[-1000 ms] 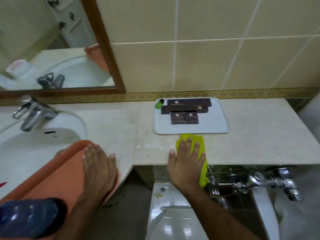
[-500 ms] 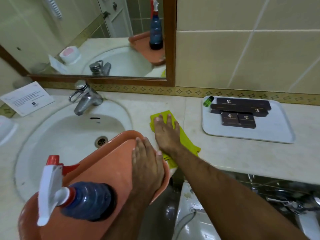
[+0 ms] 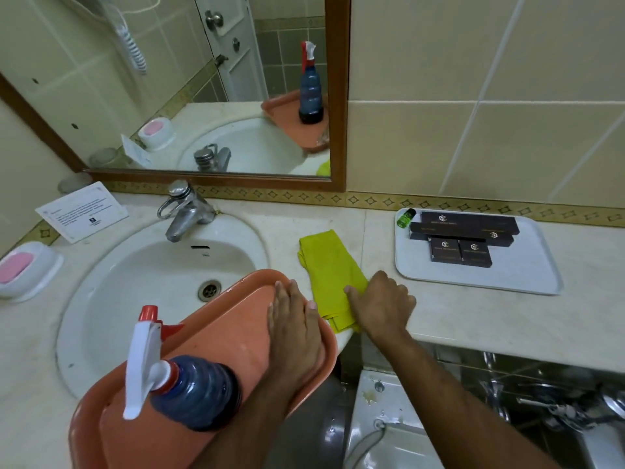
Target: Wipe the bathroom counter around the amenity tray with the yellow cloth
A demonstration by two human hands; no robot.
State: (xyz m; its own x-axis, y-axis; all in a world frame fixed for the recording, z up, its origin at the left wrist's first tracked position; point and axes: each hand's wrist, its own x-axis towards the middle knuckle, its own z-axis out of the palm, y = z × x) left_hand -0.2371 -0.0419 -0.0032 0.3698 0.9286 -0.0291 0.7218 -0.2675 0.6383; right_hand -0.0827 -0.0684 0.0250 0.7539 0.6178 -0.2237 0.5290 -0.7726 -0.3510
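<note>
Feed looks bright and even on my end; soft shadows; wide-angle bends the edges; mirror (image 3: 176, 96) slightly hazy.

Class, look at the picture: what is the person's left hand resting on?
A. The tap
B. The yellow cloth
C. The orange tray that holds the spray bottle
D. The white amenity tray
C: the left hand lies flat on the orange tray, which carries the spray bottle over the sink's edge, while the right hand is the one on the yellow cloth.
</note>
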